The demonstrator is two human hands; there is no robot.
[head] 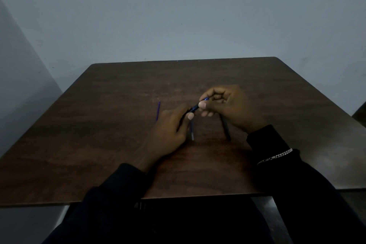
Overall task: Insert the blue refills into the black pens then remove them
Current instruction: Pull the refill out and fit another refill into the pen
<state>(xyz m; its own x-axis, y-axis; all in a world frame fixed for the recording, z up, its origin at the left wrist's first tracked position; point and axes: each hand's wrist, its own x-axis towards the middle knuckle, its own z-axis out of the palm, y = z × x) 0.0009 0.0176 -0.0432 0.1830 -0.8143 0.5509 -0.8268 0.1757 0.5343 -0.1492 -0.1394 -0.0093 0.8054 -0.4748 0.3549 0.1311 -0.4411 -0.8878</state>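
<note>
Over the middle of the brown table (pixel 111 117) both hands meet around one black pen (pixel 193 107). My left hand (pixel 170 130) grips its lower barrel. My right hand (pixel 229 109) pinches the upper end, where a blue refill (pixel 206 99) tip shows between the fingers. A loose blue refill (pixel 157 110) lies on the table left of my hands. Another thin refill (pixel 192 132) lies under my left hand, partly hidden. A second black pen (pixel 226 130) lies below my right hand.
The table's far edge meets a pale blue wall (pixel 178 16). Dark sleeves cover both forearms, and a silver bracelet (pixel 275 156) sits on the right wrist. The room is dim.
</note>
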